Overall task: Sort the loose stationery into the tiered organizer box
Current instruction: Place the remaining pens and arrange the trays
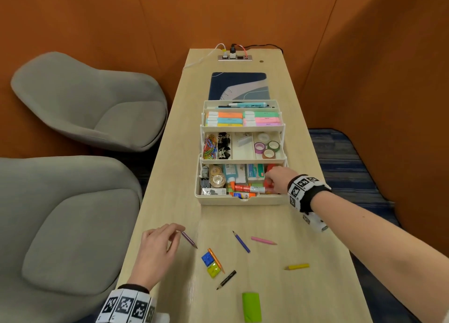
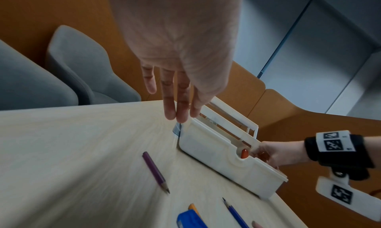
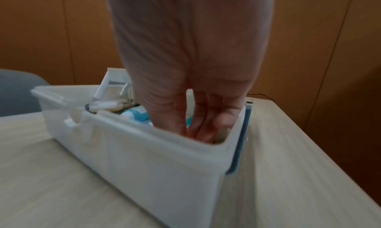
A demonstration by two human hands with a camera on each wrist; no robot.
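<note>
Head view shows the right hand [image 1: 277, 178] reaching into the bottom tray of the box [image 1: 243, 200], fingers curled by something red, though I cannot tell if it grips it, while the left hand [image 1: 159, 245] hovers loose and open by the purple pencil [image 1: 189, 239] near the left edge of the surface [image 1: 267, 298]. I think one thing is being put away, and next the left hand must pinch that pencil. The box holds highlighters on top, then clips and tape rolls, then glue below.
</note>
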